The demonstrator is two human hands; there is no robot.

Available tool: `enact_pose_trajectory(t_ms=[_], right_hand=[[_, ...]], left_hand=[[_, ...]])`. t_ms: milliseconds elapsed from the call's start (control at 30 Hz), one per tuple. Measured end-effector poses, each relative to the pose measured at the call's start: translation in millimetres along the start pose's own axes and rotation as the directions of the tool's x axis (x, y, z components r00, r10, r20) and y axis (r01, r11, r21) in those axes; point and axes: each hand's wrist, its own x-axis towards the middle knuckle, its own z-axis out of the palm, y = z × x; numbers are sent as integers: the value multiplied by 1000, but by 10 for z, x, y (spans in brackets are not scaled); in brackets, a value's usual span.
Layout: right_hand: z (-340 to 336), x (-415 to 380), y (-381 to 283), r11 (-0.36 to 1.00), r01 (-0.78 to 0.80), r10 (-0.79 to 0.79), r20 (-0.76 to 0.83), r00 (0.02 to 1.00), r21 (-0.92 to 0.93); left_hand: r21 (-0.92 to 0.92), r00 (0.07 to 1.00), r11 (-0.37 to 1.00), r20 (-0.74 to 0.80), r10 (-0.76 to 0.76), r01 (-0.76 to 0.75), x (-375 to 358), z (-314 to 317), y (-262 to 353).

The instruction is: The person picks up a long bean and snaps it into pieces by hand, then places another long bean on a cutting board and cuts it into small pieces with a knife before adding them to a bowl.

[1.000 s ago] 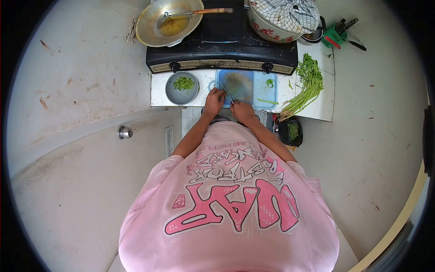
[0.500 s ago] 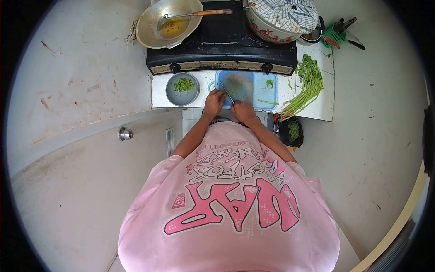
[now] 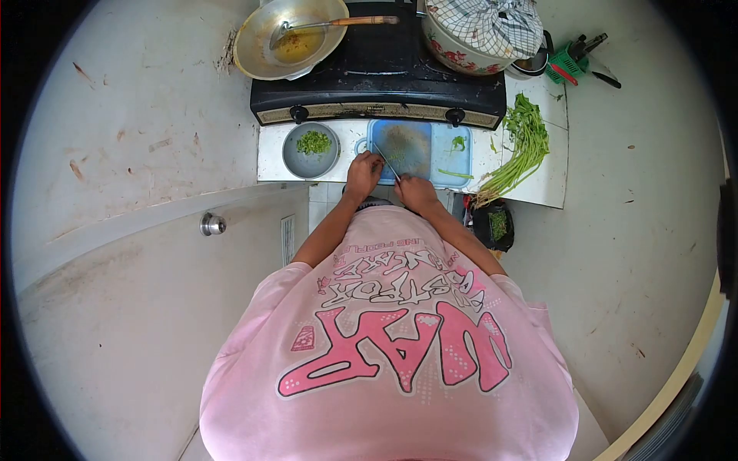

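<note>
The right hand (image 3: 417,194) is gripping the knife (image 3: 387,162) over the board (image 3: 452,157), where a stalk (image 3: 455,174) is lying; the left hand (image 3: 364,176) is curling by the blade, contents hidden. Chopping seems underway, calling next for careful strokes.

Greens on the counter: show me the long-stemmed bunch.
The bunch right of the blue board, on the white counter: many long stems together. The greens in the grey bowl are cut small; the board's stem is a single piece.
</note>
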Motion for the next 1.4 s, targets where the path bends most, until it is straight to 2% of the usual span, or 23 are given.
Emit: enact_pose_trajectory(t_ms=[100, 200, 400, 700, 800, 1000, 1200, 1400], right_hand=[[24, 68, -43, 999, -23, 24, -34, 999, 28], [15, 100, -72, 999, -41, 41, -27, 999, 14], [-4, 5, -1, 1000, -14, 14, 32, 999, 5], [-66, 32, -32, 995, -93, 94, -21, 995, 31], [-92, -25, -63, 999, -23, 26, -61, 998, 45], [26, -34, -47, 999, -33, 33, -2, 999, 26], [97, 128, -78, 999, -33, 36, -76, 996, 42], [43, -1, -21, 1000, -24, 25, -37, 999, 16]], left_hand=[[92, 996, 992, -5, 87, -86, -2, -6, -7], [119, 994, 987, -19, 109, -106, -27, -28, 15], [50, 998, 997, -45, 53, -51, -37, -28, 17], [59, 996, 996, -40, 75, -72, -44, -7, -40], [54, 996, 996, -52, 70, -68, -49, 1, -37], [58, 995, 995, -56, 82, -79, -56, -12, -38], [139, 988, 980, -49, 149, -141, -85, -36, 20], [81, 994, 993, -66, 91, -86, -97, -19, -14]])
